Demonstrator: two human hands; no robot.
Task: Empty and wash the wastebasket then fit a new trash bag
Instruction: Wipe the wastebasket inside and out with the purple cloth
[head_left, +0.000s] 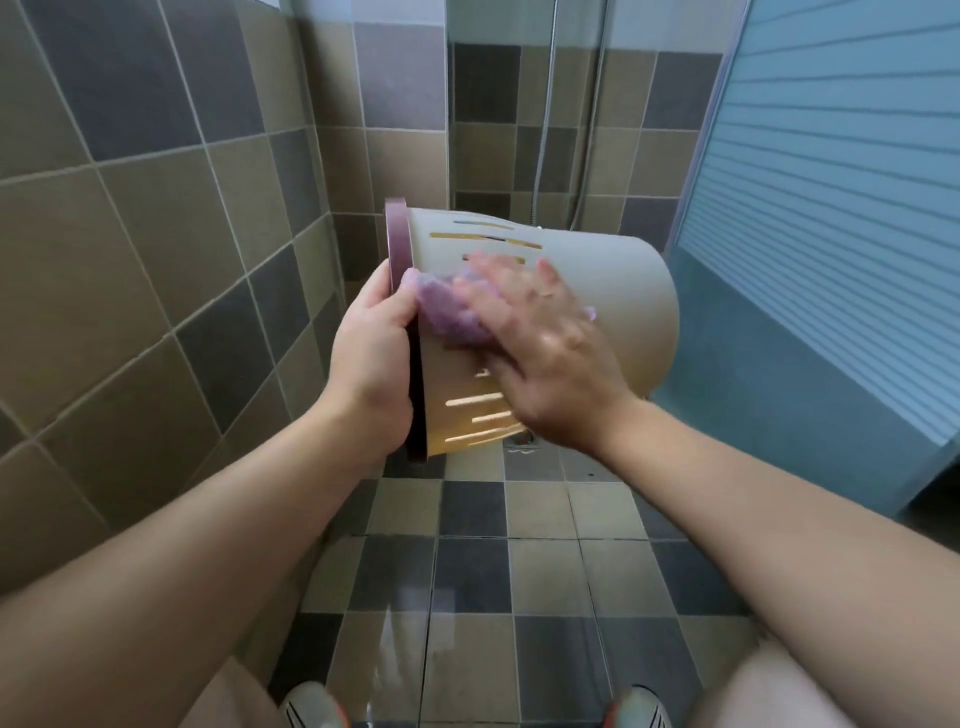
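I judge this the washing step: my left hand (371, 353) grips the rim of the wastebasket (613, 312), held sideways above the tiled floor (540, 566), while my right hand (545, 343), fingers flat, presses a purple cloth (447, 317) against its side; next, rotate it and rinse.

Brown and grey tiled walls (130, 218) and floor (519, 571), blue slatted door (831, 208) at right.

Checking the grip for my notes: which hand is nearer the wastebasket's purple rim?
Left. The left hand grips the purple rim itself; the right hand presses a purple cloth on the wastebasket side, farther along.
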